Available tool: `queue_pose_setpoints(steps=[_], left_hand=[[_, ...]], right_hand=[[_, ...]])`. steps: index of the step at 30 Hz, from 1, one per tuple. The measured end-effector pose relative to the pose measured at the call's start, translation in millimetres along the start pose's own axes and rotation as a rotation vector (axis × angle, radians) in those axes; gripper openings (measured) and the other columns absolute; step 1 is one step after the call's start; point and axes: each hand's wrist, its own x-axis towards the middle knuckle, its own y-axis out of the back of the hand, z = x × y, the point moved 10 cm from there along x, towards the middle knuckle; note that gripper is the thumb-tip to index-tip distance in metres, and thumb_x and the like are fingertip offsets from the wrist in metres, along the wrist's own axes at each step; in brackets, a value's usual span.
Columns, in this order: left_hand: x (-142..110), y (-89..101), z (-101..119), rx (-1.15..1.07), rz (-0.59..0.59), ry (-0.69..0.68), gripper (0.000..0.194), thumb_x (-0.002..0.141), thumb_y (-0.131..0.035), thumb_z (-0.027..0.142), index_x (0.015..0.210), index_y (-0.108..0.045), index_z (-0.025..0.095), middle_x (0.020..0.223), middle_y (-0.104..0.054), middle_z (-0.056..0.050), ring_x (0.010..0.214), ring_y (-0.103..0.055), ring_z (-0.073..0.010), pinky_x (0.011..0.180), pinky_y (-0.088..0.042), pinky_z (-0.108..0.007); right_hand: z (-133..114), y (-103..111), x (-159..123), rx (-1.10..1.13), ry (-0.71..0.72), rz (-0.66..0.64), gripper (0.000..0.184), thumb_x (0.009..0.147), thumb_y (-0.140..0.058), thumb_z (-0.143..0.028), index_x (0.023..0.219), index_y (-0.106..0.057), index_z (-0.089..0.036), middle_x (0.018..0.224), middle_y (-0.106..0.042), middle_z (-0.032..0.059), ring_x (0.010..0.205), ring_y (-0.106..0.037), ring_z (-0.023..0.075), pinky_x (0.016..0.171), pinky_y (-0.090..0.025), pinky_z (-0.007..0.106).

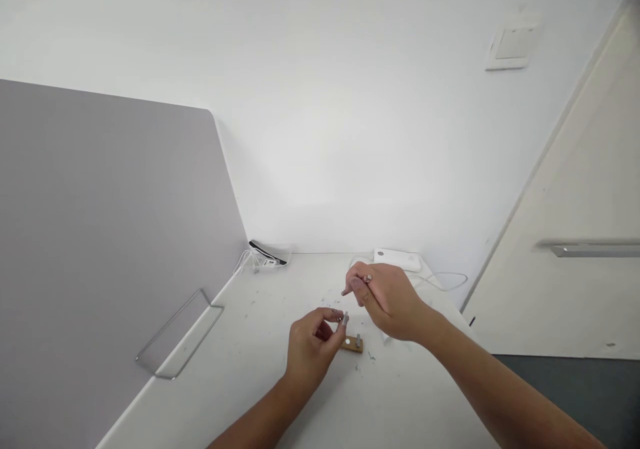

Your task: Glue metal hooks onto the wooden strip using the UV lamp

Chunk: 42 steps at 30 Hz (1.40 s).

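My left hand [311, 344] is closed in a pinch, with a small grey piece [345, 318] between thumb and fingertip. Just beyond the fingers lies a small brown block [354, 349] on the white table, partly hidden by the hand. It carries a white round spot and a small upright grey piece [358, 340]. My right hand [387, 300] is raised above and to the right, its fingers curled together. A grey spot shows near its thumb and index finger; whether something is held there I cannot make out. Grey crumbs [371, 356] lie scattered around the block.
A grey partition panel [115, 236] stands along the left, with a metal wire frame [173, 342] at its base. At the back are a clear case with a black strip [270, 253], a white cable [244, 260] and a white box-shaped device [397, 258]. A white wall closes off the rear.
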Motion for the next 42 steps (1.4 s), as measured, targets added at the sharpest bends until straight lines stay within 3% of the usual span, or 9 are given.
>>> queue_pose_setpoints(steps=[3,6,9,13,18,24,33,37,42], left_hand=[[0.4,1.7,-1.0,-0.008,0.008,0.019,0.016,0.087,-0.071,0.033,0.086,-0.077,0.018,0.059,-0.070,0.001,0.047,-0.060,-0.0124,0.048,-0.048,-0.021],[1.2,1.6,-1.6,0.014,0.002,0.004,0.014,0.086,-0.070,0.030,0.083,-0.076,0.018,0.056,-0.067,0.002,0.046,-0.057,-0.0117,0.048,-0.046,-0.020],[1.5,0.9,-1.5,0.038,0.000,-0.025,0.017,0.087,-0.068,0.030,0.078,-0.075,0.018,0.052,-0.063,0.003,0.045,-0.054,-0.0111,0.047,-0.042,-0.020],[0.8,2.0,-1.4,0.059,0.016,-0.022,0.015,0.083,-0.070,0.027,0.072,-0.072,0.018,0.050,-0.061,0.004,0.045,-0.053,-0.0110,0.047,-0.042,-0.020],[-0.1,1.5,-0.8,0.010,0.013,-0.001,0.015,0.087,-0.070,0.032,0.087,-0.077,0.019,0.060,-0.070,0.001,0.045,-0.058,-0.0113,0.048,-0.047,-0.020],[0.9,4.5,3.2,0.030,0.034,-0.017,0.016,0.087,-0.071,0.033,0.086,-0.077,0.019,0.058,-0.070,0.001,0.045,-0.060,-0.0117,0.048,-0.048,-0.020],[1.5,3.1,2.8,0.009,0.003,-0.021,0.014,0.084,-0.066,0.027,0.075,-0.073,0.019,0.050,-0.062,0.004,0.044,-0.055,-0.0112,0.045,-0.042,-0.019],[1.6,4.7,5.2,0.050,0.027,-0.041,0.017,0.084,-0.068,0.027,0.070,-0.070,0.018,0.049,-0.058,0.005,0.043,-0.051,-0.0100,0.045,-0.040,-0.019],[1.3,3.8,6.4,0.025,0.019,-0.025,0.014,0.087,-0.070,0.031,0.087,-0.076,0.019,0.061,-0.070,0.001,0.049,-0.060,-0.0115,0.050,-0.048,-0.020]], right_hand=[[3.1,-6.0,-1.7,0.020,-0.020,-0.129,0.040,0.109,-0.034,-0.037,0.081,-0.059,-0.022,0.065,-0.063,-0.0005,0.060,-0.057,0.0157,0.063,-0.040,0.028],[-11.9,-19.1,-6.8,0.273,-0.017,-0.281,0.045,0.110,-0.031,-0.039,0.075,-0.054,-0.022,0.059,-0.057,-0.0028,0.054,-0.055,0.0134,0.059,-0.041,0.026],[-31.1,-29.2,-8.9,0.431,0.026,-0.323,0.046,0.111,-0.028,-0.040,0.079,-0.055,-0.022,0.057,-0.056,-0.0038,0.054,-0.055,0.0131,0.062,-0.045,0.026],[-28.2,-27.5,-3.8,0.228,0.056,-0.164,0.037,0.110,-0.031,-0.037,0.094,-0.060,-0.022,0.071,-0.067,-0.0006,0.069,-0.061,0.0163,0.071,-0.044,0.030],[-0.8,-13.2,1.6,-0.073,0.027,0.003,0.031,0.110,-0.032,-0.034,0.102,-0.060,-0.022,0.079,-0.069,0.0018,0.071,-0.059,0.0182,0.073,-0.039,0.033],[6.7,-21.9,1.1,-0.277,0.083,-0.150,0.033,0.108,-0.037,-0.037,0.087,-0.057,-0.022,0.066,-0.065,0.0015,0.060,-0.050,0.0182,0.065,-0.032,0.032],[-39.4,-34.8,-13.4,0.350,0.109,-0.359,0.047,0.111,-0.026,-0.037,0.080,-0.058,-0.022,0.058,-0.062,-0.0031,0.059,-0.061,0.0141,0.068,-0.046,0.027],[-36.5,-23.3,-6.3,0.118,0.134,-0.119,0.041,0.110,-0.029,-0.037,0.089,-0.061,-0.022,0.071,-0.070,0.0021,0.065,-0.059,0.0170,0.071,-0.042,0.032],[-13.4,-8.3,-2.4,-0.169,0.141,0.155,0.030,0.108,-0.036,-0.029,0.094,-0.061,-0.020,0.072,-0.070,0.0022,0.062,-0.056,0.0165,0.074,-0.035,0.034]])
